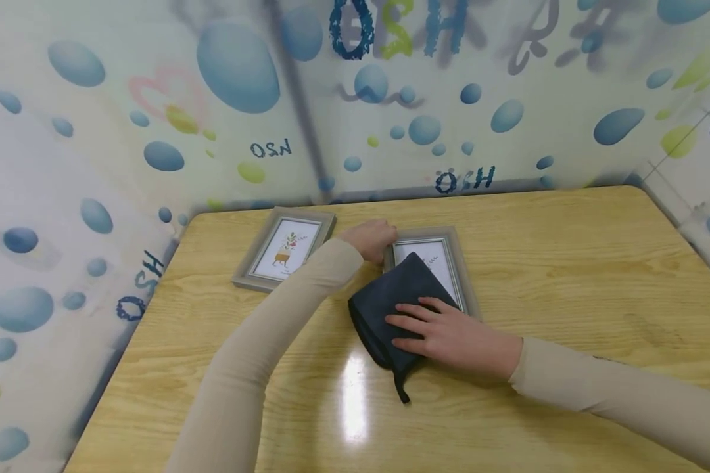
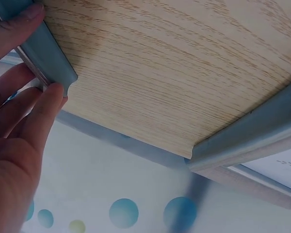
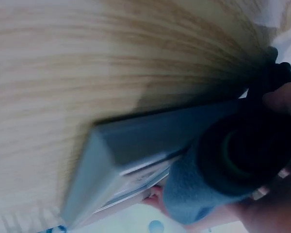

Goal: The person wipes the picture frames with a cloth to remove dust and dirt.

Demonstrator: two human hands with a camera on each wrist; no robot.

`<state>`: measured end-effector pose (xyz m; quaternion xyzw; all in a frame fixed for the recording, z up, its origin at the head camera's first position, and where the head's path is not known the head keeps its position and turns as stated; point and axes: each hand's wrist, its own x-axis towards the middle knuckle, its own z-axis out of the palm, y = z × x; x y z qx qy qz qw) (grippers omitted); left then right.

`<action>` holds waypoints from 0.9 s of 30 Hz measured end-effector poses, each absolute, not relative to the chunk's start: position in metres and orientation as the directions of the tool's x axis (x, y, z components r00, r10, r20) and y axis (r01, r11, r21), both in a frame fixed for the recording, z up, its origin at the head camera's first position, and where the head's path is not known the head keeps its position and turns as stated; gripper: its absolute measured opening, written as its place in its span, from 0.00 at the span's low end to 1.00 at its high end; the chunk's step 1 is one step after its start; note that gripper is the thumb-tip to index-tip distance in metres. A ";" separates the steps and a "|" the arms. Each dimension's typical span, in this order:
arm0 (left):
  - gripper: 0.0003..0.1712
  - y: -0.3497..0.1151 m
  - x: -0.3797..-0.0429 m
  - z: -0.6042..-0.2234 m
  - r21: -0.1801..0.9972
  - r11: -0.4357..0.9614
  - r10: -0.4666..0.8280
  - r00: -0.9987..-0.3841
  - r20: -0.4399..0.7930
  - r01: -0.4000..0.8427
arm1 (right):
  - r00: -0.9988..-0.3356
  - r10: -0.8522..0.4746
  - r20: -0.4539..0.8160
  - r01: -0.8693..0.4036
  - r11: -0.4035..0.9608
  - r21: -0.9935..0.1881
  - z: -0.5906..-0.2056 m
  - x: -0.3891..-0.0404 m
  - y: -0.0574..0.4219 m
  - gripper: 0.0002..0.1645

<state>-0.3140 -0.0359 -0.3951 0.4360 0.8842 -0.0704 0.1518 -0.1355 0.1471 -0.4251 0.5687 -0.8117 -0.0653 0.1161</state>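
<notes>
A grey picture frame [image 1: 466,289] lies face up on the table, its print partly covered by a folded dark navy cloth [image 1: 384,299] with a hanging loop. My left hand [image 1: 369,240] pinches the frame's far left corner; in the left wrist view, thumb and fingers hold both sides of the frame edge [image 2: 51,58]. My right hand [image 1: 449,332] rests on the cloth with fingers spread and fairly straight. In the right wrist view the cloth [image 3: 184,194] bulges over the frame border [image 3: 155,131], blurred and dark, and hides part of the hand.
A second grey picture frame [image 1: 248,272] with a potted-plant print lies to the left, partly behind the left forearm. Both frames are on a glossy wooden table [image 1: 568,263]. A wall [image 1: 509,79] with blue and green drop patterns rises behind the table's far edge.
</notes>
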 end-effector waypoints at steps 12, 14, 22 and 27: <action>0.13 -0.032 -0.316 -0.397 0.015 0.592 0.777 -0.565 -0.278 0.806 | -0.344 -0.931 0.122 -0.914 0.361 0.183 -0.423 -0.139 0.224 0.30; 0.09 -0.032 -0.317 -0.395 0.010 0.606 0.763 -0.578 -0.289 0.795 | -0.340 -0.933 0.117 -0.918 0.356 0.176 -0.420 -0.142 0.237 0.29; 0.09 -0.033 -0.316 -0.396 0.014 0.609 0.759 -0.578 -0.300 0.793 | -0.318 -0.945 0.080 -0.927 0.327 0.184 -0.416 -0.144 0.261 0.30; 0.18 -0.033 -0.315 -0.396 0.000 0.599 0.769 -0.575 -0.279 0.801 | -0.316 -0.947 0.050 -0.933 0.320 0.162 -0.418 -0.146 0.246 0.31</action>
